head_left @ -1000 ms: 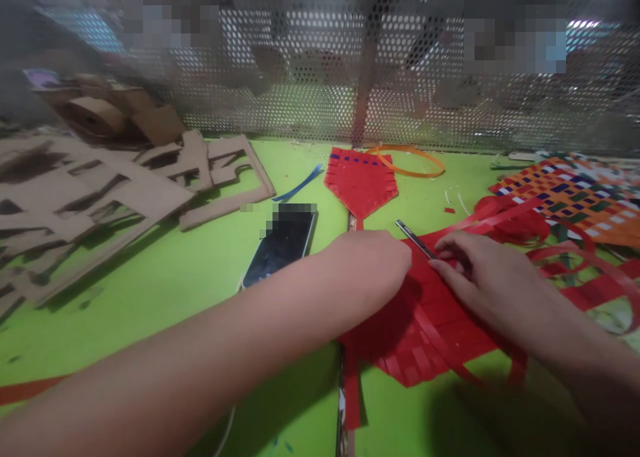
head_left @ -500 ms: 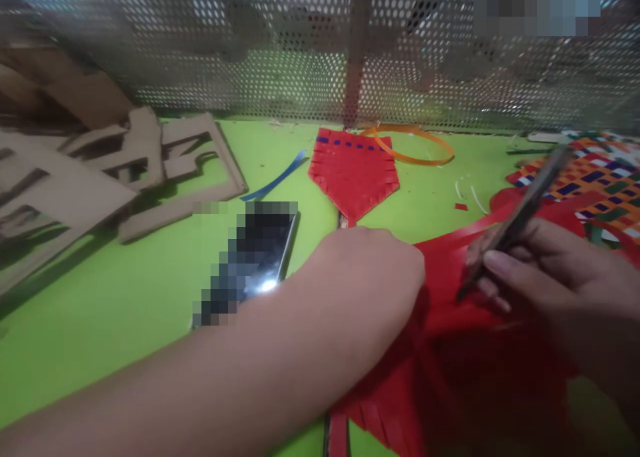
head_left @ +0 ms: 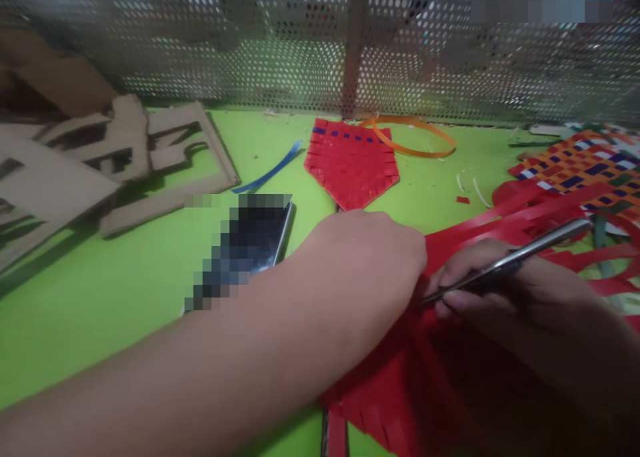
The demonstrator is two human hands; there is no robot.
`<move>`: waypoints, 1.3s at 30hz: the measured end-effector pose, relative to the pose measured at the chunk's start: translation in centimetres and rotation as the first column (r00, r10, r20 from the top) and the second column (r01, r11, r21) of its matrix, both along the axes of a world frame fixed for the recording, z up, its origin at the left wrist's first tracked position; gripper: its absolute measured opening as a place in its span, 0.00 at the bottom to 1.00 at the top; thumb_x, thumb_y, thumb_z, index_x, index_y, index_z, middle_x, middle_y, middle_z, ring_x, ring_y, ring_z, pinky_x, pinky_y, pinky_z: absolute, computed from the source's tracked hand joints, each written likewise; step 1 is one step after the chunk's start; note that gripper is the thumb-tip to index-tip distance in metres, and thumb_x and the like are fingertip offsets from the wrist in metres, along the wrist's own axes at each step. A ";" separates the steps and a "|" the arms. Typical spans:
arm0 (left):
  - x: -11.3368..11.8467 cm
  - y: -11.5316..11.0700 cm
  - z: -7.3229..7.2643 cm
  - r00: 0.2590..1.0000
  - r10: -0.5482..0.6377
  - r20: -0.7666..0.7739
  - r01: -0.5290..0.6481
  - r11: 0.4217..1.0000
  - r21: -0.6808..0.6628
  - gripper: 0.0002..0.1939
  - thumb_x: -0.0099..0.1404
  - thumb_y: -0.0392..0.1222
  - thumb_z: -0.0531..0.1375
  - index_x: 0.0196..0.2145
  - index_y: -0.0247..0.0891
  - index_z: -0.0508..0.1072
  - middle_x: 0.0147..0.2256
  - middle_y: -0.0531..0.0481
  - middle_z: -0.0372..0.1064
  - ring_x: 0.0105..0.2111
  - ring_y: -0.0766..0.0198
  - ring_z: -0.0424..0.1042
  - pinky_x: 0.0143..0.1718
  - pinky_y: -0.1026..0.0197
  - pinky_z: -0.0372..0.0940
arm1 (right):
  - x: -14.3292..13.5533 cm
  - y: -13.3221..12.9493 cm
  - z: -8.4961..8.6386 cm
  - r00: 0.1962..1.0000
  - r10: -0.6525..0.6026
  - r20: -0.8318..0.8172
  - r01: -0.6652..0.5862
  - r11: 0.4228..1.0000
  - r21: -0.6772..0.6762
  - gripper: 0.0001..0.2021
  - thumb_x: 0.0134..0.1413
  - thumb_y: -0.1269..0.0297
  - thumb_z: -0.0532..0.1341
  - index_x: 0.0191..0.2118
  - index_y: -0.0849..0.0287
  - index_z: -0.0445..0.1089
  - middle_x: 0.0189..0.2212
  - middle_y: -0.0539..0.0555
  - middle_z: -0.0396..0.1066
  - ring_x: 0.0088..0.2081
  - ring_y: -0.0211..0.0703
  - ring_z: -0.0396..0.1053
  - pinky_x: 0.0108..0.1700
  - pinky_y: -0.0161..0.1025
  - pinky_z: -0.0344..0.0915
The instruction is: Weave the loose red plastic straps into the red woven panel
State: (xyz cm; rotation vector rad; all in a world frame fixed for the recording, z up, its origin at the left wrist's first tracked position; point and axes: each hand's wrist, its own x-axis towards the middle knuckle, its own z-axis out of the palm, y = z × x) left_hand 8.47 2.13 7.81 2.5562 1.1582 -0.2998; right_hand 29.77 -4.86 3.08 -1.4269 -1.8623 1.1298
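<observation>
My left hand (head_left: 373, 263) reaches across the middle with its back to me, closed over the edge of a red woven piece (head_left: 373, 393). Its fingertips are hidden behind the hand. My right hand (head_left: 495, 297) grips slim metal tweezers (head_left: 515, 260) in a pinch, their tip down at the red strips close beside my left hand. Loose red strips (head_left: 500, 217) fan out to the right, above and behind my right hand. Shadow darkens the part of the piece below both hands.
Beyond my left hand lies a red pointed woven panel (head_left: 353, 167) with a blue dashed row. A phone (head_left: 260, 233), a blue strip (head_left: 273, 172), an orange loop (head_left: 425, 151), cardboard frames (head_left: 165, 210) and a multicoloured woven piece (head_left: 575, 167) lie around. Perforated metal mesh (head_left: 280, 57) stands behind.
My right hand has moved left and down, bringing the tweezers' tip nearer to my left hand. The tweezers have tilted from steep to flatter. My left hand stays nearly in place.
</observation>
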 end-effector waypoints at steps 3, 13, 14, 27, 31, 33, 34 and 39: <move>-0.1 0.0 0.0 1.000 0.006 -0.010 -0.006 0.999 0.036 0.06 0.61 0.38 0.70 0.26 0.44 0.82 0.15 0.53 0.57 0.22 0.56 0.71 0.29 0.59 0.63 | 0.2 0.0 0.2 0.998 0.052 0.030 -0.054 0.997 0.050 0.02 0.67 0.61 0.68 0.44 0.47 0.79 0.43 0.55 0.82 0.46 0.52 0.80 0.48 0.41 0.78; -0.6 -0.1 0.1 0.994 0.054 0.097 -0.055 0.998 0.004 0.02 0.63 0.36 0.68 0.32 0.41 0.80 0.34 0.47 0.75 0.31 0.57 0.74 0.30 0.59 0.59 | 0.3 0.0 -0.6 0.999 -0.036 0.008 0.036 0.987 -0.154 0.10 0.59 0.53 0.74 0.37 0.50 0.77 0.38 0.52 0.83 0.38 0.49 0.80 0.37 0.38 0.74; -0.7 0.0 -0.2 0.991 0.067 0.119 -0.068 0.998 0.008 0.02 0.63 0.36 0.68 0.34 0.41 0.81 0.38 0.45 0.76 0.36 0.55 0.75 0.31 0.58 0.60 | 0.2 0.1 -0.6 0.999 -0.048 0.006 0.048 0.986 -0.161 0.10 0.59 0.52 0.74 0.36 0.50 0.77 0.38 0.52 0.83 0.37 0.48 0.79 0.37 0.37 0.73; -2.1 2.3 -2.3 0.953 0.133 0.273 -0.012 0.915 -0.404 0.07 0.64 0.46 0.70 0.33 0.41 0.81 0.29 0.53 0.78 0.26 0.64 0.70 0.28 0.59 0.58 | -0.3 0.9 -0.5 0.991 -0.121 -0.061 0.106 0.972 -0.208 0.17 0.61 0.44 0.71 0.33 0.53 0.75 0.28 0.51 0.78 0.28 0.43 0.74 0.30 0.38 0.69; -2.2 2.3 -2.3 0.954 0.124 0.273 -0.002 0.913 -0.408 0.07 0.64 0.46 0.70 0.33 0.41 0.80 0.29 0.53 0.77 0.26 0.64 0.70 0.29 0.59 0.57 | -0.4 0.9 -0.6 0.984 -0.134 -0.113 0.111 0.976 -0.187 0.17 0.62 0.45 0.71 0.33 0.53 0.75 0.27 0.50 0.77 0.26 0.40 0.72 0.29 0.35 0.70; -2.2 2.4 -2.3 0.954 0.123 0.274 0.003 0.908 -0.419 0.06 0.64 0.45 0.69 0.33 0.41 0.80 0.29 0.54 0.77 0.26 0.64 0.70 0.28 0.59 0.57 | -0.5 0.9 -0.5 0.985 -0.137 -0.102 0.117 0.977 -0.178 0.17 0.60 0.45 0.73 0.32 0.53 0.75 0.28 0.50 0.78 0.27 0.40 0.73 0.30 0.35 0.71; -2.2 2.4 -2.3 0.953 0.120 0.276 0.009 0.905 -0.425 0.06 0.65 0.45 0.69 0.33 0.41 0.80 0.29 0.54 0.77 0.26 0.64 0.70 0.28 0.59 0.57 | -0.6 0.9 -0.5 0.986 -0.140 -0.088 0.124 0.977 -0.173 0.17 0.58 0.45 0.74 0.32 0.53 0.75 0.28 0.50 0.79 0.27 0.40 0.74 0.30 0.35 0.71; -2.5 2.6 -2.3 0.941 0.075 0.329 0.083 0.893 -0.441 0.03 0.66 0.41 0.67 0.39 0.42 0.79 0.32 0.55 0.78 0.28 0.65 0.71 0.30 0.61 0.58 | -0.8 0.9 0.0 0.985 -0.170 -0.035 0.163 0.977 -0.140 0.20 0.57 0.41 0.73 0.33 0.54 0.76 0.25 0.51 0.78 0.25 0.39 0.72 0.26 0.34 0.70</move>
